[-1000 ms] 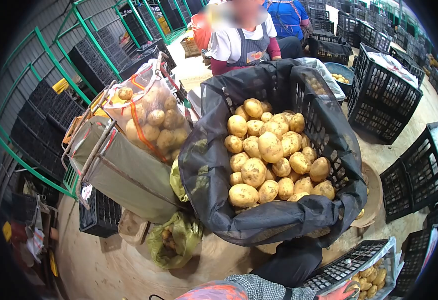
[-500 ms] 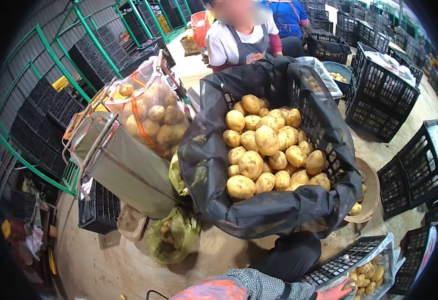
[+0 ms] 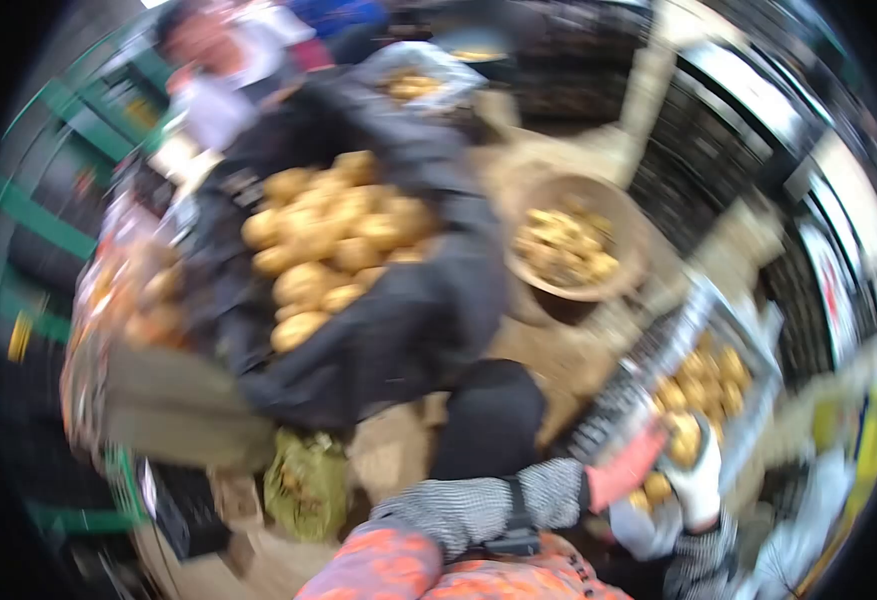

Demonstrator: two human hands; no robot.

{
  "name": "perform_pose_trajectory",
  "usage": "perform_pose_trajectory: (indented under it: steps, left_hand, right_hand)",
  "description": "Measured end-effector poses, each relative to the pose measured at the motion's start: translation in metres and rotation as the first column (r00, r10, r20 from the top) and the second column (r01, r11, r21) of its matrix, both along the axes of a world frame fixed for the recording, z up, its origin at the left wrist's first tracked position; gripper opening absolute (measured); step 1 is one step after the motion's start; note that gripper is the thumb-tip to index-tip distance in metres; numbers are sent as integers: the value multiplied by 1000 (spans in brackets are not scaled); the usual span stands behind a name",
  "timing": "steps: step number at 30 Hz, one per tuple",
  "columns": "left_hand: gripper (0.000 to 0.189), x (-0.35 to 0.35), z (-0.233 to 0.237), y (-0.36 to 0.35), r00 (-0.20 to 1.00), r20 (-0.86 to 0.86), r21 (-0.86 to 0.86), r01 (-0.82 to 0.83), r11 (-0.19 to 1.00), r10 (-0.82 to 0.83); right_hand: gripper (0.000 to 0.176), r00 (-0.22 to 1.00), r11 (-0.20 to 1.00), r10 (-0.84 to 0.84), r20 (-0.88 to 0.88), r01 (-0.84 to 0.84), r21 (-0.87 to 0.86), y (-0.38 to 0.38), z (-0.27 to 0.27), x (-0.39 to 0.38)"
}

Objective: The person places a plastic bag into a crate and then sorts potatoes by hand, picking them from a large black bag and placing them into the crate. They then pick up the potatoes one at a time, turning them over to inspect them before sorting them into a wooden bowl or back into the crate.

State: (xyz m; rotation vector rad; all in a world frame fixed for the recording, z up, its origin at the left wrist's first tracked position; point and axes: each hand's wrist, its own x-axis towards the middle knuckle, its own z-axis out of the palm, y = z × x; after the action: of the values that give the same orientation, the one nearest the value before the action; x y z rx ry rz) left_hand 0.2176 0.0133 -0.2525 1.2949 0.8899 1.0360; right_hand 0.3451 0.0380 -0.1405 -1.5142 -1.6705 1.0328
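Note:
Over the lined crate of potatoes (image 3: 758, 365) at the lower right, both my gloved hands come together at one potato (image 3: 682, 440). My left hand (image 3: 630, 462), in a pink glove, reaches across from the left and meets the potato's left side; its fingers are smeared by motion. From the right, my right hand (image 3: 700, 482), in a white glove, curls round the potato's other side and appears closed on it. More potatoes (image 3: 706, 378) lie in the crate just beyond my hands, and a few (image 3: 648, 492) show below them.
A large crate with a black liner (image 3: 378, 350) holds potatoes at centre left. A round brown basin (image 3: 626, 255) with small yellow pieces stands on the floor. Nearby are a green bag (image 3: 303, 485), a mesh sack (image 3: 138, 290) and stacked black crates (image 3: 713, 150). Another person (image 3: 228, 70) is behind the large crate.
My view has swung right and down, so the large crate sits further left. The white-gloved right hand has come into view, with a potato between it and the left hand.

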Motion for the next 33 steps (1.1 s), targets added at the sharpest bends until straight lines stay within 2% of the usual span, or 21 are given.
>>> perform_pose_trajectory:
  steps: [1,2,3,4,5,6,7,9,10,11,14,17,19,20,21,23,25,29,31,32,33]
  left_hand:
    - [49,-10,10,-1,999,34,-60,-8,998,10]
    - [50,-21,65,17,933,348,-478,88,874,97]
    - [54,-28,79,15,932,354,-454,96,886,81]
    - [53,-29,90,17,884,460,-491,179,852,80]
    - [53,-28,97,20,893,445,-540,211,815,64]
    - [52,-25,95,19,850,516,-551,235,801,106]
    - [51,-27,92,18,884,465,-498,215,840,49]
    - [52,-20,112,21,919,390,-414,231,880,-58]
    - [51,-16,115,21,951,274,-326,229,917,-140]
    - [51,-13,117,20,949,271,-320,246,915,-161]
    - [53,-3,120,19,898,428,-413,299,860,-106]
    - [55,-4,114,22,910,367,-370,335,867,-194]
    - [55,-7,101,18,907,373,-374,339,863,-195]
    - [55,-7,96,16,911,374,-378,323,868,-176]
    - [55,-8,93,15,914,376,-381,305,873,-155]
    - [57,-4,100,10,927,364,-423,252,870,-92]
    - [59,-4,104,13,918,394,-482,248,840,-45]
    - [60,-7,100,15,912,408,-466,248,849,-42]
    - [72,-12,100,18,937,334,-525,271,807,-98]
    - [72,-15,101,19,938,334,-528,270,805,-95]
    - [73,-17,104,20,912,391,-541,335,772,-122]
  right_hand:
    - [78,998,998,55,22,-55,4,5,17,2]
    - [80,973,991,95,211,-113,74,7,23,12]
    - [81,962,985,114,248,-141,95,6,26,18]
    - [80,963,987,129,235,-148,65,2,27,23]
    - [81,995,994,98,-26,-99,-39,0,25,25]
    - [80,991,994,80,-106,-87,-62,-3,25,25]
    - [76,948,994,23,-318,-56,-94,-9,28,25]
    - [68,891,983,-85,-447,2,-183,-15,33,30]
    - [68,888,980,-115,-444,28,-197,-17,29,35]
    - [64,891,984,-105,-441,28,-177,-18,23,40]
    - [57,890,986,-119,-439,55,-157,-22,18,48]
    - [47,873,981,-133,-470,47,-190,-25,22,44]
    - [42,713,950,-242,-658,34,-312,-30,13,33]
    - [36,664,926,-317,-678,62,-373,-32,11,28]
    - [36,663,923,-324,-675,65,-379,-32,8,26]
    - [34,818,942,-292,-495,158,-296,-29,3,25]
    - [33,829,938,-311,-464,190,-289,-26,-1,23]
    - [33,899,955,-256,-354,179,-235,-19,2,25]
    - [33,920,961,-227,-320,160,-224,-18,-1,31]
    - [34,977,991,-137,-164,137,-9,-21,-11,39]
    - [34,997,977,-77,12,73,199,-24,-22,48]
